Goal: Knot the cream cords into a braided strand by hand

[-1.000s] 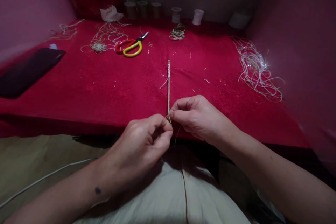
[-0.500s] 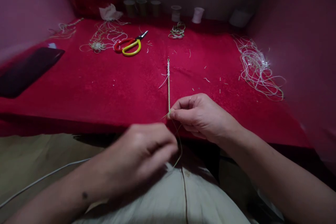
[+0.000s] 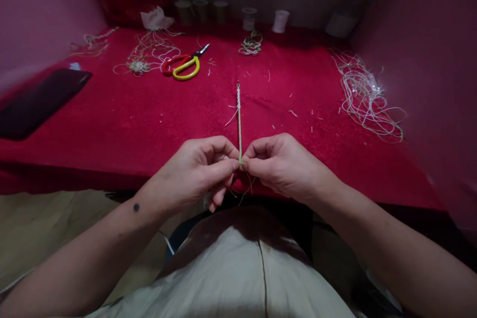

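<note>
A thin braided cord (image 3: pixel 239 124), green and white, lies stretched straight across the red cloth (image 3: pixel 122 124) from its far pinned end toward me. My left hand (image 3: pixel 197 171) and my right hand (image 3: pixel 281 164) meet at the cord's near end by the table edge. Both hands pinch it there, fingertips closed and touching each other. Loose thread ends hang below my fingers.
Red and yellow scissors (image 3: pixel 184 65) lie at the back left beside tangled thread (image 3: pixel 147 54). A small thread coil (image 3: pixel 251 44) and several spools (image 3: pixel 280 21) stand along the back. A pile of loose threads (image 3: pixel 367 97) is at right; a dark flat object (image 3: pixel 39 102) at left.
My left hand had dropped down toward my lap, away from the cord; it has come back up to the cord's near end and pinches it beside my right hand.
</note>
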Motion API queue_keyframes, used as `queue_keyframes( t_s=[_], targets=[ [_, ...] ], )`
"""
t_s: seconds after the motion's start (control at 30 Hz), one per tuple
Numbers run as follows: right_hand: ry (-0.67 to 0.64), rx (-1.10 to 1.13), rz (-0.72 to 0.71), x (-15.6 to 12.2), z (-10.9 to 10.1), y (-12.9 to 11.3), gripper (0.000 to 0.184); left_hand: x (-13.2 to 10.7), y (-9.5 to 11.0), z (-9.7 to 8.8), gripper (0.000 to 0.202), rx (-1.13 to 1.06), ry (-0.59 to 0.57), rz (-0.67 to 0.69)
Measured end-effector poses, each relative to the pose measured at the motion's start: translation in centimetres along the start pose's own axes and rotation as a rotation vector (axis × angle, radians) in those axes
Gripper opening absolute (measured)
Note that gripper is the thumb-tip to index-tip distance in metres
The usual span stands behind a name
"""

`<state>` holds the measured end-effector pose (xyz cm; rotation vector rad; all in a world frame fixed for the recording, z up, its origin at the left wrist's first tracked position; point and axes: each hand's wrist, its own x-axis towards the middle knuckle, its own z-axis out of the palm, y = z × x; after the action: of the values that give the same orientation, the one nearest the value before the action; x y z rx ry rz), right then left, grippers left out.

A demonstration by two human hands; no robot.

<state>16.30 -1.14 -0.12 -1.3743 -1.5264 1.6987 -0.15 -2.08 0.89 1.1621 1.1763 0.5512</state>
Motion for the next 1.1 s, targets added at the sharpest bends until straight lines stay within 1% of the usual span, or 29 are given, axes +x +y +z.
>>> queue_keyframes(
  t_s=[0.13, 0.23, 0.33, 0.47, 0.5, 0.6, 0.67, 0.7, 0.77, 0.83, 0.87, 0.9, 0.93, 0.97, 1.03, 1.07, 1.1],
  targets=[
    [0.061, -0.211, -0.032, -0.3, 0.1, -0.4, 0.008, 0.3, 0.3, -0.2, 0.006, 0.027, -0.047, -0.060],
    [0.099, -0.389, -0.159, -0.6, 0.2, -0.6, 0.013, 0.5, 0.4, -0.1, 0.010, 0.058, -0.038, -0.047],
    [0.149, -0.557, -0.272, -1.2, 0.4, -0.3, 0.015, 0.5, 0.4, 0.1, 0.013, 0.098, 0.004, -0.019],
    [0.259, -0.848, -0.381, -3.2, 1.0, 0.4, 0.017, 0.6, 0.5, 0.3, 0.014, 0.111, 0.010, -0.014],
    [0.266, -0.885, -0.418, -3.9, 1.4, 0.5, 0.017, 0.6, 0.6, 0.3, 0.014, 0.093, 0.004, -0.017],
    [0.175, -0.855, -0.521, -5.9, 2.7, 1.2, 0.016, 0.5, 0.8, 0.2, 0.014, -0.008, -0.024, -0.047],
    [0.100, -0.862, -0.542, -6.5, 3.7, 1.7, 0.015, 0.5, 0.7, 0.1, 0.013, -0.096, -0.061, -0.064],
    [0.065, -0.874, -0.521, -6.6, 4.1, 2.0, 0.014, 0.5, 0.5, 0.0, 0.013, -0.140, -0.084, -0.068],
    [-0.011, -0.917, -0.422, -6.6, 4.4, 2.2, 0.012, 0.5, 0.2, -0.1, 0.011, -0.221, -0.125, -0.057],
    [-0.156, -0.986, -0.319, -6.5, 4.0, 1.9, 0.009, 0.4, -0.1, -0.1, 0.011, -0.270, -0.134, -0.047],
    [-0.248, -1.016, -0.303, -6.5, 3.7, 1.6, 0.008, 0.4, -0.2, -0.1, 0.012, -0.281, -0.128, -0.044],
    [-0.293, -1.021, -0.304, -6.5, 3.2, 1.2, 0.010, 0.3, -0.3, -0.1, 0.012, -0.286, -0.118, -0.045],
    [-0.289, -0.998, -0.323, -6.5, 2.7, 0.8, 0.010, 0.3, -0.3, 0.0, 0.012, -0.287, -0.107, -0.048],
    [-0.201, -0.922, -0.358, -6.5, 2.2, 0.3, 0.011, 0.2, -0.4, 0.0, 0.012, -0.287, -0.102, -0.053],
    [0.035, -0.704, -0.375, -6.1, 1.2, -0.4, 0.017, 0.2, -0.4, 0.1, 0.012, -0.294, -0.105, -0.060],
    [0.128, -0.586, -0.352, -5.6, 0.9, -0.6, 0.017, 0.2, -0.4, 0.1, 0.012, -0.299, -0.113, -0.061],
    [0.173, -0.452, -0.300, -5.1, 0.7, -0.8, 0.016, 0.2, -0.5, 0.1, 0.012, -0.304, -0.122, -0.056]
  ],
)
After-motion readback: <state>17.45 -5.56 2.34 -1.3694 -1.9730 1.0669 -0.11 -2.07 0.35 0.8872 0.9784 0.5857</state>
